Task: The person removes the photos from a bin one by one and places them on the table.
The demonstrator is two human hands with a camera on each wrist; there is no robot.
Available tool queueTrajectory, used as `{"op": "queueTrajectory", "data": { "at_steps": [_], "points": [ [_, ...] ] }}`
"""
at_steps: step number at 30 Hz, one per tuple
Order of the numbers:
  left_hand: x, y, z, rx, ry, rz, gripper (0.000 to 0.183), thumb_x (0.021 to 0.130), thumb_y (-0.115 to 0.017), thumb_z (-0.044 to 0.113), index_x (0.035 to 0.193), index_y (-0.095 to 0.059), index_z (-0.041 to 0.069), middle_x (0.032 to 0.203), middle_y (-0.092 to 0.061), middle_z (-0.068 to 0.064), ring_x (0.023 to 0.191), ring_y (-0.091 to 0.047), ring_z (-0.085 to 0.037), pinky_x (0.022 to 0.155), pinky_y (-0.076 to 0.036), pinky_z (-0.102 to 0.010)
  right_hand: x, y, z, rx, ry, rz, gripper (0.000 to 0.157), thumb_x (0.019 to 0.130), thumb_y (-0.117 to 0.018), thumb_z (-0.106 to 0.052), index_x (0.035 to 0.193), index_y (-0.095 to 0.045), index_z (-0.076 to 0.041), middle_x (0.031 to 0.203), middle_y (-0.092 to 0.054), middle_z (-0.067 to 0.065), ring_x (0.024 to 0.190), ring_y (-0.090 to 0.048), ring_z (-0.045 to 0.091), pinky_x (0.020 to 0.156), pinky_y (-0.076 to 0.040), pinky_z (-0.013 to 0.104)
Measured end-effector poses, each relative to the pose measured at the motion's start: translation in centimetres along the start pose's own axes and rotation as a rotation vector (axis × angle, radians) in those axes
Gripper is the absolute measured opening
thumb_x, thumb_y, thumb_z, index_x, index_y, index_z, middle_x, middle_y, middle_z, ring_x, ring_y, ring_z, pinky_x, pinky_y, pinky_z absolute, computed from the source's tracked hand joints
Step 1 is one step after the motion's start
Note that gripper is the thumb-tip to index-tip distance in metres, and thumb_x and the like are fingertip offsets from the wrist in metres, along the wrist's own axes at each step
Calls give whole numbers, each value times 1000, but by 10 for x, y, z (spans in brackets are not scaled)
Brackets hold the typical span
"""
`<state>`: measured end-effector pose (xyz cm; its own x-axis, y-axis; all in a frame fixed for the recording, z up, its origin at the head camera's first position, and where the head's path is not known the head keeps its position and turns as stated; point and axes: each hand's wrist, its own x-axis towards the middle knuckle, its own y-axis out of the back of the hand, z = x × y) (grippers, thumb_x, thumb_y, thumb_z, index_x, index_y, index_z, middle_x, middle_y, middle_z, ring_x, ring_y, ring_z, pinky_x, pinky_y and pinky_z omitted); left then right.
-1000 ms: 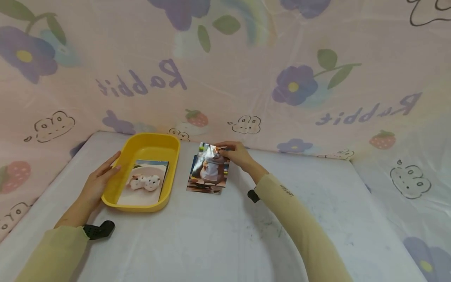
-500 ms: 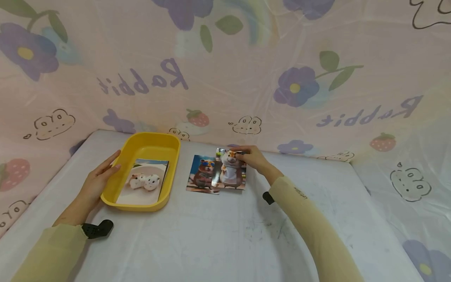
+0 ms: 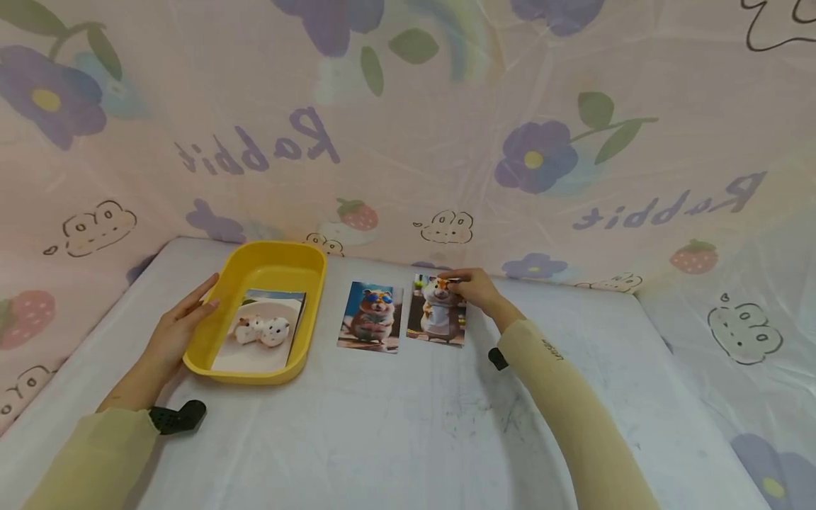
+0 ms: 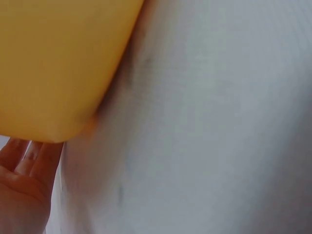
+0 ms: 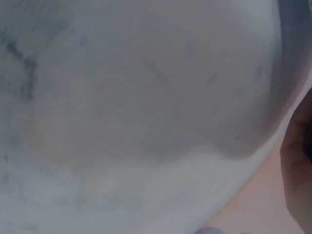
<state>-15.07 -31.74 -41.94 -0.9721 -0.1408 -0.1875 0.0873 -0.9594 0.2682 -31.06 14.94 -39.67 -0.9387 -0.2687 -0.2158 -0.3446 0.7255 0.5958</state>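
In the head view, my left hand (image 3: 167,340) holds the left side of a yellow tray (image 3: 196,354), its thumb at the rim. The left wrist view shows the fingers (image 4: 43,163) against the tray's outer wall (image 4: 53,73). Inside the tray lies a stack of photo cards (image 3: 255,350), the top one picturing white round animal-faced items. My right hand (image 3: 478,292) pinches the upper right corner of a hamster-in-apron photo card (image 3: 436,319). Just left of it, a photo card of a hamster in sunglasses (image 3: 371,319) lies flat. The right wrist view shows only part of the hand (image 5: 297,165).
A white-covered table (image 3: 357,432) carries everything, with dark smudges right of centre. Behind it hangs a pink patterned curtain (image 3: 408,142) with flowers, rabbits and strawberries. Black straps (image 3: 178,418) sit at the wrists.
The apron-hamster card has moved right in my right hand, off the sunglasses-hamster card, and a narrow gap now separates them. My left hand and the tray have stayed in place.
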Motion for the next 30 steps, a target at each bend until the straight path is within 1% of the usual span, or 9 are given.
{"op": "queueTrajectory", "data": {
  "at_steps": [5, 8, 11, 12, 16, 21, 23, 26, 30],
  "points": [
    [-2, 0, 0, 14, 13, 13, 59, 96, -46, 52, 148, -18, 46, 162, -2, -3, 146, -10, -36, 100, -40, -12, 4, -1, 3, -40, -35, 8, 32, 95, -56, -9, 126, -64, -8, 129, -59, 19, 58, -46, 11, 59, -44, 28],
    [-2, -1, 0, 4, 13, 16, 59, 96, -46, 52, 149, -19, 45, 162, -1, -2, 147, -6, -36, 115, -29, -30, 8, -2, 6, -64, -48, 19, 31, 94, -57, -9, 124, -65, -8, 126, -61, 19, 54, -44, 10, 56, -43, 26],
    [-1, -3, 1, -10, 9, 20, 60, 96, -46, 52, 149, -19, 44, 162, 0, -2, 147, -2, -37, 118, -17, -50, 10, -4, 7, -75, -62, 30, 30, 93, -58, -8, 122, -66, -8, 126, -61, 18, 53, -44, 9, 54, -42, 24],
    [-1, -3, 1, -13, 7, 21, 60, 96, -46, 52, 149, -19, 43, 162, 0, -2, 147, -1, -37, 117, -15, -54, 11, -4, 7, -72, -68, 33, 31, 93, -58, -7, 122, -66, -8, 125, -61, 18, 54, -44, 9, 54, -42, 23],
    [-1, -3, 1, -28, 6, 29, 60, 97, -47, 51, 150, -19, 42, 162, -1, -1, 147, 0, -37, 117, -12, -56, 13, -8, 7, -90, -77, 55, 32, 92, -59, -5, 123, -66, -8, 124, -61, 18, 57, -46, 9, 54, -43, 20],
    [0, -3, 0, -38, 3, 33, 59, 97, -47, 50, 149, -20, 43, 162, -2, 1, 147, 0, -35, 118, -12, -53, 13, -14, 4, -177, -30, 91, 33, 89, -61, -5, 122, -65, -4, 118, -63, 21, 70, -56, 16, 56, -46, 21],
    [0, -3, 0, -33, 3, 32, 59, 97, -47, 51, 149, -21, 44, 162, -2, 2, 147, -1, -35, 118, -14, -51, 13, -15, 2, -211, -12, 109, 33, 88, -63, -6, 120, -65, -2, 115, -64, 22, 82, -61, 23, 62, -50, 25],
    [0, -3, -1, -25, 8, 34, 59, 96, -47, 52, 148, -21, 45, 162, -4, 3, 148, -3, -35, 119, -17, -47, 12, -15, 1, -251, 5, 133, 32, 85, -64, -6, 117, -66, 0, 115, -64, 23, 100, -61, 32, 76, -54, 35],
    [2, -2, -1, -15, 9, 30, 59, 96, -47, 51, 149, -20, 45, 162, -3, 0, 147, -3, -36, 118, -17, -50, 11, -15, -2, -290, 15, 153, 32, 83, -63, -6, 115, -66, 1, 116, -63, 23, 108, -58, 36, 89, -50, 45]
  ]
}}
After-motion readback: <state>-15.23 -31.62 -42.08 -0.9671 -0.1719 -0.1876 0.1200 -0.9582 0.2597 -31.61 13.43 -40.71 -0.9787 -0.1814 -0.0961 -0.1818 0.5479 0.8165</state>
